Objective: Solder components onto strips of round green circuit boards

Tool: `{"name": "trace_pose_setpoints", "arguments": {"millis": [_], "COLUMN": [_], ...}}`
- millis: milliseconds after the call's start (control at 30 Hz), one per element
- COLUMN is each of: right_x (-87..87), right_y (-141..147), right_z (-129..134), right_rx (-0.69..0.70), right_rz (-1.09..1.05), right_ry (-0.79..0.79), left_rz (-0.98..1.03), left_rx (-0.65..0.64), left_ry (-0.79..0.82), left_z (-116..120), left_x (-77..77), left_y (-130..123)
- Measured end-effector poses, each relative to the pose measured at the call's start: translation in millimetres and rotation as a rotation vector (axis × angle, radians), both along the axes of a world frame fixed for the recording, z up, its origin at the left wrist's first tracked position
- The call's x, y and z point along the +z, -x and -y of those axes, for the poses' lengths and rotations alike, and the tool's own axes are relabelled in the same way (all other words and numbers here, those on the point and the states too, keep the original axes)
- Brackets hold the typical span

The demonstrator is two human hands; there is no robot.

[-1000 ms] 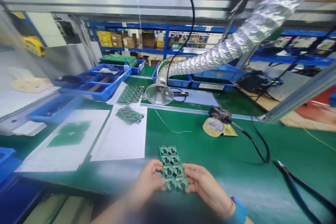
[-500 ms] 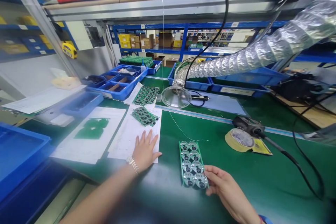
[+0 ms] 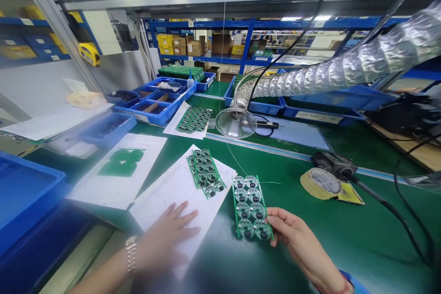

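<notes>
My left hand, blurred by motion, lies spread over the lower part of a printed white sheet. Two overlapping green circuit panels rest on that sheet's upper right. My right hand pinches the lower right edge of another circuit panel with rows of round boards, just above the green table. Behind them, several more panels lie on a smaller white paper. To the left, plain green boards sit on another sheet.
A clear round fume hood on a silver hose stands mid-table. Tape roll and a black corded tool lie at right. Blue trays line the back left; a blue bin is at far left.
The printed sheet has slid toward me and turned, carrying the two panels with it. My left hand has moved down and left. My right hand keeps its panel. The view has shifted slightly.
</notes>
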State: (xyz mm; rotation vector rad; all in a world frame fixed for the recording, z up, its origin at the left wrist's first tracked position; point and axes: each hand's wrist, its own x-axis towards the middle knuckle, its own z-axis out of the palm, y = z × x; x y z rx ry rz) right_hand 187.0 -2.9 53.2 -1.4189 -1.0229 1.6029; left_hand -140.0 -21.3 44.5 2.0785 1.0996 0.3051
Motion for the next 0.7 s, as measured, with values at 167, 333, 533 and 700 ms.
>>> {"name": "trace_pose_setpoints", "arguments": {"millis": [167, 333, 533, 700], "right_x": [3.0, -2.2, -17.8, -22.5], "right_y": [24.9, 71.4, 89.9, 95.5], "right_z": [-15.0, -61.6, -106.8, -118.9], "right_rx": [0.057, 0.135, 0.224, 0.276], "right_rz": [-0.033, 0.159, 0.508, 0.726], "right_ry": [-0.035, -0.098, -0.179, -0.272], "left_rz": [0.121, 0.623, 0.802, 0.87], "left_rx": [0.141, 0.724, 0.911, 0.966], "left_ry": [0.151, 0.313, 0.477, 0.521], "left_z": [-4.1, -47.4, -86.6, -97.8], "left_x": [7.1, 7.1, 2.5, -0.7], "left_y": [22.2, -2.8, -31.2, -39.4]}}
